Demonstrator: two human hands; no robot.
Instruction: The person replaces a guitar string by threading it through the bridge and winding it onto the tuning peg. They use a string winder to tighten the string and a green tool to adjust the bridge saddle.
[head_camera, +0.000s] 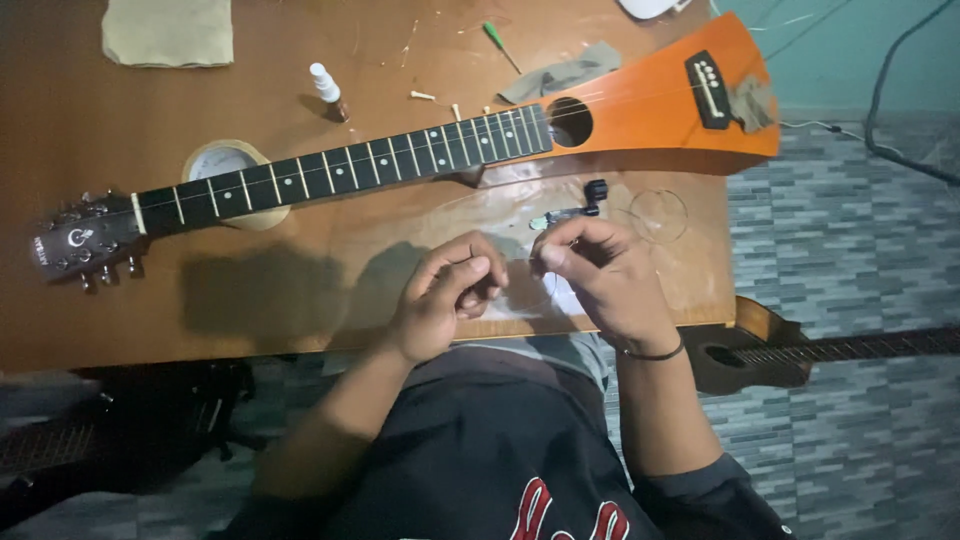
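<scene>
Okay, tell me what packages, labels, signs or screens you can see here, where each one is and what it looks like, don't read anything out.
No screens or signs.
Small bottle: on the table above the guitar neck, white cap, dark lower part.
Headstock mark: far left end of the orange guitar, small pale lettering on the dark headstock.
Shirt print: bottom centre, red shapes on black cloth.

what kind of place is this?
Likely a home guitar-repair bench: an orange travel guitar lies on a wooden table, a coiled string and small screwdriver beside it, and another guitar rests on the tiled floor.
</scene>
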